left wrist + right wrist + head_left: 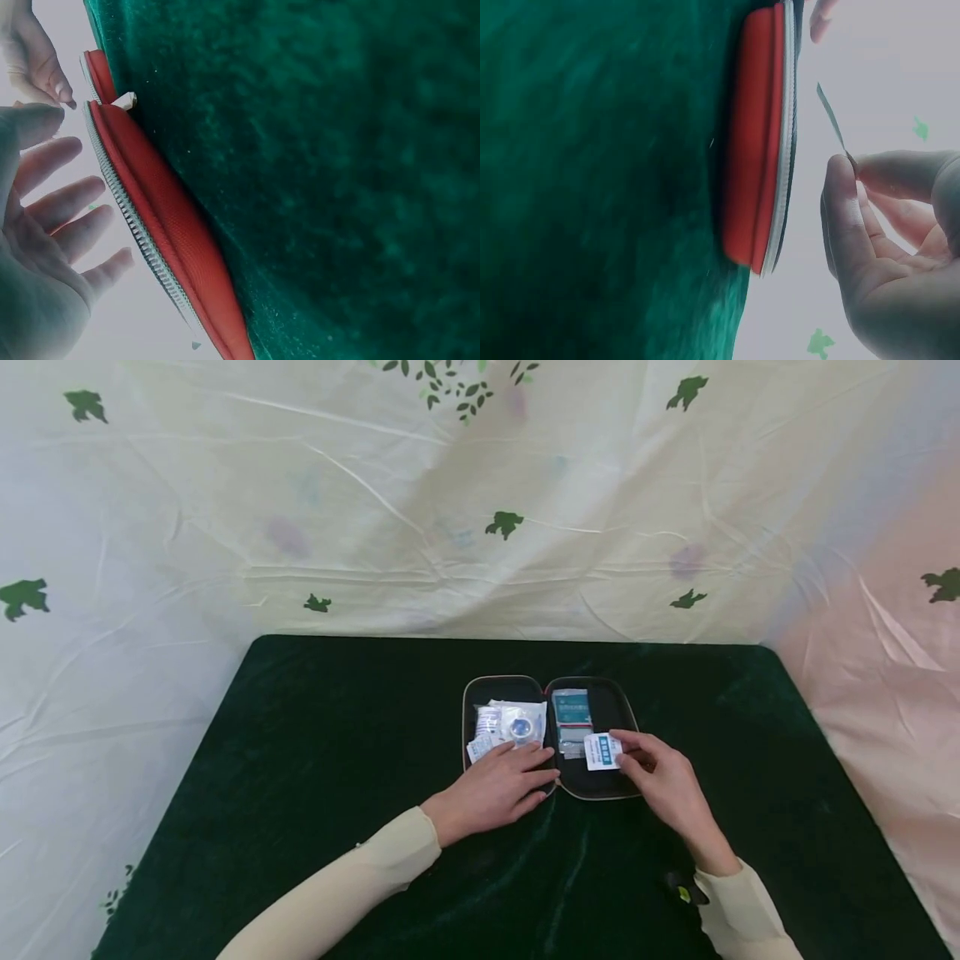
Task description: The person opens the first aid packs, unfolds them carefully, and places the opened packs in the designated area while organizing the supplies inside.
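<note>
A zippered case lies unfolded on the table, black inside and red outside. My right hand pinches a small flat white packet with blue print between thumb and fingers, above the case's right half. In the right wrist view the packet is seen edge-on, raised over the zipper rim. Fingers spread and nearly straight, my left hand lies over the front of the left half, partly covering the white packets there. A teal and clear packet sits in the right half.
Dark green velvety cloth covers the table. A pale hanging cloth with green leaf shapes rises behind its far edge and along both sides. Close to the right sleeve is a small dark object with a green mark.
</note>
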{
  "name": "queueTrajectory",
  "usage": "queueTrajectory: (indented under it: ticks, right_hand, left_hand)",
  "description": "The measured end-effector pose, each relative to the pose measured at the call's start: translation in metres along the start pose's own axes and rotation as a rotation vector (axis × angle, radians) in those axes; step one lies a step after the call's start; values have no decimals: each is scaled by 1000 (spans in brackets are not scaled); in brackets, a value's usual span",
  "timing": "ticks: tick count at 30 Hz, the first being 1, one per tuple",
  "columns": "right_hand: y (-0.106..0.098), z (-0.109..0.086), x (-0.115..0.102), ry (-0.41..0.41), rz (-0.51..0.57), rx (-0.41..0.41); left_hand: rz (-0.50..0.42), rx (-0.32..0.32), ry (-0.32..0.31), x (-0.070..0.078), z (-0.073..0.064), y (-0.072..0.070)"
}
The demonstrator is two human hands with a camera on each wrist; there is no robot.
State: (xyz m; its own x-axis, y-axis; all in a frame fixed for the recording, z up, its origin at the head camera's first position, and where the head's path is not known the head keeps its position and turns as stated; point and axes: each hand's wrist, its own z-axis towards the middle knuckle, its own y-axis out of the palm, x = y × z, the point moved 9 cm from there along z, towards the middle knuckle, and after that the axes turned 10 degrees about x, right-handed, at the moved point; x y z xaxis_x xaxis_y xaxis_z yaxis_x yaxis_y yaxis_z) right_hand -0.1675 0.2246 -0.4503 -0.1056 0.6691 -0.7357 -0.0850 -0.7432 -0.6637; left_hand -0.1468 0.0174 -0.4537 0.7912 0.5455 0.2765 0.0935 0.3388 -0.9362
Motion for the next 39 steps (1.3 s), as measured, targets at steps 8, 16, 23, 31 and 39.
queueTrajectory:
  ticks: [8, 16, 23, 31, 39]
  right_hand:
    - [-17, -4, 16, 15, -30, 22]
    - [-24, -5, 25, 1, -98, 40]
    - [-22, -7, 23, -23, -163, 18]
    - [-14, -5, 20, -18, -139, -61]
    - [-6, -4, 18, -21, -138, -108]
  left_hand:
    - [33, -32, 13, 1, 2, 5]
    - [25, -32, 12, 0, 1, 8]
    - [4, -36, 8, -1, 1, 10]
    - [-8, -47, 0, -1, 0, 11]
    - [-30, -37, 0, -2, 0, 11]
